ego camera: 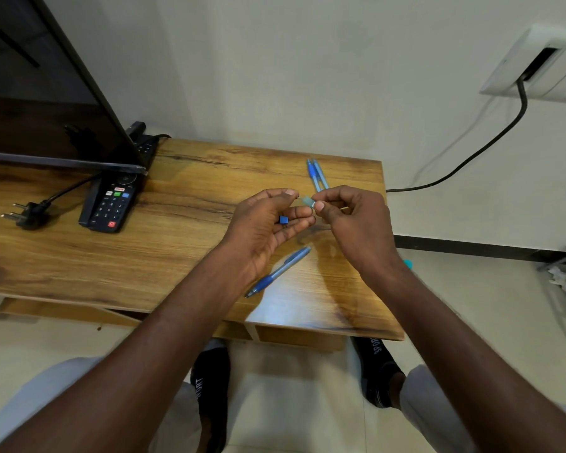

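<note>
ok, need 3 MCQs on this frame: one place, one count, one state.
1. Where is the remote?
A) under the screen's corner
B) on the floor
C) on the wall

2. How many pens lie on the table?
A) one
B) three
C) five

3. The right hand is:
A) flat on the table
B) pinching a pale piece
C) gripping a whole pen

Key:
1 A, its far end runs beneath the screen's lower edge.
2 B, two lie at the back and one in front.
3 B, thumb and forefinger close on it above the table.
</note>
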Demonstrator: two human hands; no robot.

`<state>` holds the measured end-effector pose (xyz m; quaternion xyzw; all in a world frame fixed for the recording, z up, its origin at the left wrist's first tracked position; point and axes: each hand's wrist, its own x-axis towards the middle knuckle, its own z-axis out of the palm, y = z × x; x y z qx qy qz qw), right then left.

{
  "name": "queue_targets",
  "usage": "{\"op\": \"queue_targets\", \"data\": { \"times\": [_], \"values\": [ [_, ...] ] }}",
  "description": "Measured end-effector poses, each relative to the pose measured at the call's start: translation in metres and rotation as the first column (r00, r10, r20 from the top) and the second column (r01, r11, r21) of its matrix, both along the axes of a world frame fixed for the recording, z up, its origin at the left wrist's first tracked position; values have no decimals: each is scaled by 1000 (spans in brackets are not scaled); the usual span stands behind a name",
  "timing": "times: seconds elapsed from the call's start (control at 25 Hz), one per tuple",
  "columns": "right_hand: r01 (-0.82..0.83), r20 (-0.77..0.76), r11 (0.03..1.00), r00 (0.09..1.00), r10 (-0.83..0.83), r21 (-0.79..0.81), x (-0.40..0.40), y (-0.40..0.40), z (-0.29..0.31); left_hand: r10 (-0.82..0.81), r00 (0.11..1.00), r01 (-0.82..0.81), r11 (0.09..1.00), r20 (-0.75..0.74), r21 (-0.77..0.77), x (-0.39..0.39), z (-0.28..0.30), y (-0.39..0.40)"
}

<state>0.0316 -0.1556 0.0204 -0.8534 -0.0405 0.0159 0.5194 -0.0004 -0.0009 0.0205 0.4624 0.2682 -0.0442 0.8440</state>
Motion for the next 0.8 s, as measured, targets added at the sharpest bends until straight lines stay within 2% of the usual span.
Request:
{"op": "queue_targets", "data": {
  "times": [0.4, 0.8],
  "values": [
    [-16, -14, 1000, 1000, 16, 1, 0, 0, 1, 49, 999, -51, 994, 21, 99, 2, -2, 0],
    [-23, -77, 999, 997, 25, 23, -2, 0, 2, 22, 998, -40, 935, 54, 352, 3, -1, 6]
  ]
}}
